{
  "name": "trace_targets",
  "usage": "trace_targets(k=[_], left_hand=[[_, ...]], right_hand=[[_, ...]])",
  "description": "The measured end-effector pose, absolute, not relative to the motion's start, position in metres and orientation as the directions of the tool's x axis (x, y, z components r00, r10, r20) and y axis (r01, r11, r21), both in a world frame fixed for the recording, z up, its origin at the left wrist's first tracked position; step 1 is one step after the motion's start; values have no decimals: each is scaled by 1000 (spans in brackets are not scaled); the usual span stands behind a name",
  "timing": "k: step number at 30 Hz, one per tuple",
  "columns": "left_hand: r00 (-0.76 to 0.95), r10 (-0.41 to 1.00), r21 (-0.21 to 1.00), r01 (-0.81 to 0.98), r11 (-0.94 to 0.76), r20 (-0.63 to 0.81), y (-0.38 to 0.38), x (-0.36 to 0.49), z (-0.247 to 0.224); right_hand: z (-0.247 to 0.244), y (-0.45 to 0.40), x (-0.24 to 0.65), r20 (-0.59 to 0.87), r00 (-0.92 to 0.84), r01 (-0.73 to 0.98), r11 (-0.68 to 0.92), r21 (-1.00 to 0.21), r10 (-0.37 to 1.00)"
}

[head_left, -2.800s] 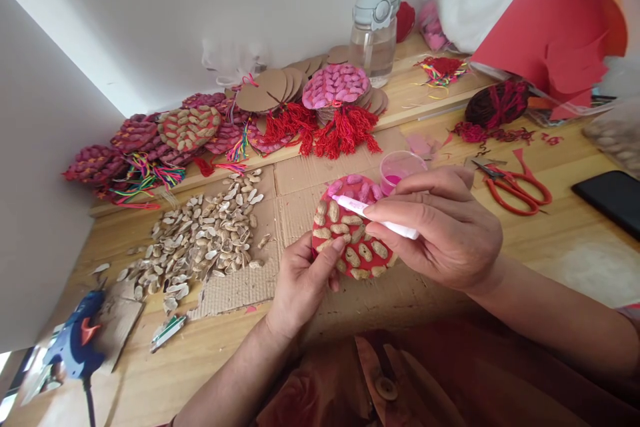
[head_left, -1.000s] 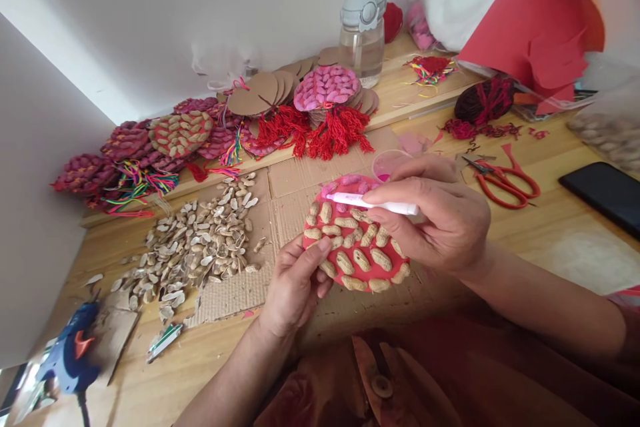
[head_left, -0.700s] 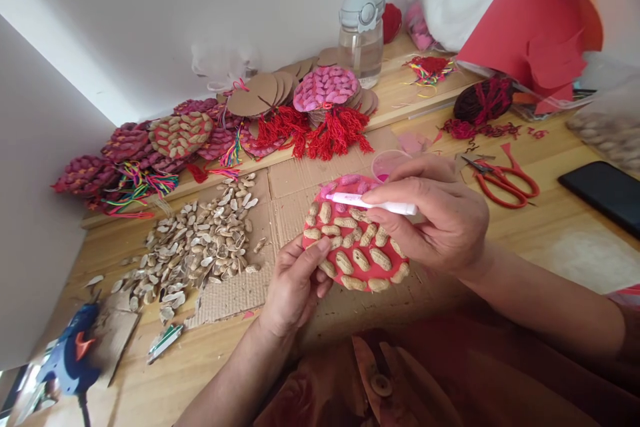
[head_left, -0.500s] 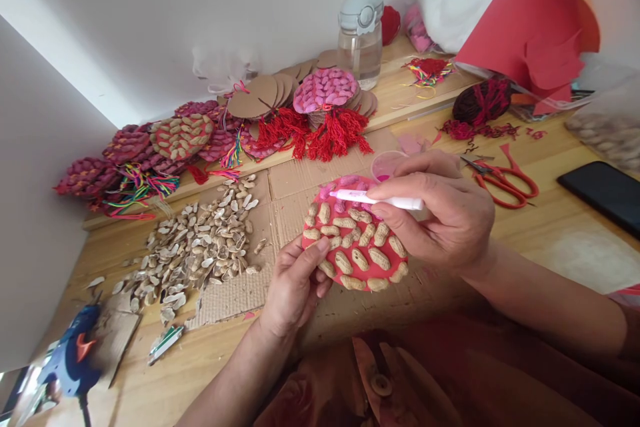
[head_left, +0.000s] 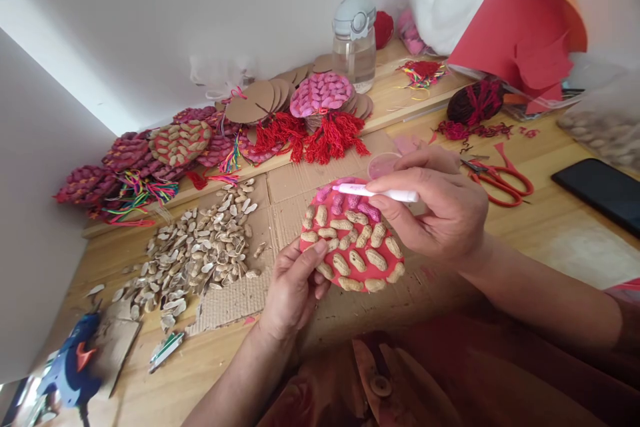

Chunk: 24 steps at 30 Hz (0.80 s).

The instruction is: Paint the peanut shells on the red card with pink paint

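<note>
My left hand (head_left: 294,283) grips the lower left edge of a red disc (head_left: 367,273) covered with peanut shells (head_left: 376,259), thumb on top and fingers underneath. Most shells are bare tan, while several near the far edge are coloured pink. Between the thumb and fingers of my right hand (head_left: 435,203) is a white marker (head_left: 395,195) with a pink tip. The tip rests at the pink shells on the disc's far side. Just behind my right hand stands a small clear cup (head_left: 384,164), partly hidden by the fingers.
Loose peanut shells (head_left: 200,250) lie on cardboard at the left, near a blue glue gun (head_left: 75,363). Finished pink discs (head_left: 320,95) with tassels line the back beside a water bottle (head_left: 354,47). Red-handled scissors (head_left: 500,181) and a phone (head_left: 600,197) lie at the right.
The marker tip has shifted slightly to the right across the pink shells at the disc's far edge. My left hand keeps its hold; the whole view has moved a little.
</note>
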<state>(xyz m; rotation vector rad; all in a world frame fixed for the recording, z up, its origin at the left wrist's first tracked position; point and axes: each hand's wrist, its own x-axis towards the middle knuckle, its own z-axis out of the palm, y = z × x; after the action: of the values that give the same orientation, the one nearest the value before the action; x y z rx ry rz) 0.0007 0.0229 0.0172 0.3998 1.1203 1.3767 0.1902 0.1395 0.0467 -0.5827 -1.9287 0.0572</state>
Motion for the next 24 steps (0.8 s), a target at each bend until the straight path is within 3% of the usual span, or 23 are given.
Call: trace_targets(k=[13, 24], left_hand=[[-197, 901, 814, -533, 232, -385, 22, 0, 16], [-203, 902, 817, -530, 226, -381, 21, -1, 15]], right_hand=[[47, 140, 190, 841, -289, 343, 870, -355, 457], [46, 138, 189, 853, -308, 390, 874, -291, 422]])
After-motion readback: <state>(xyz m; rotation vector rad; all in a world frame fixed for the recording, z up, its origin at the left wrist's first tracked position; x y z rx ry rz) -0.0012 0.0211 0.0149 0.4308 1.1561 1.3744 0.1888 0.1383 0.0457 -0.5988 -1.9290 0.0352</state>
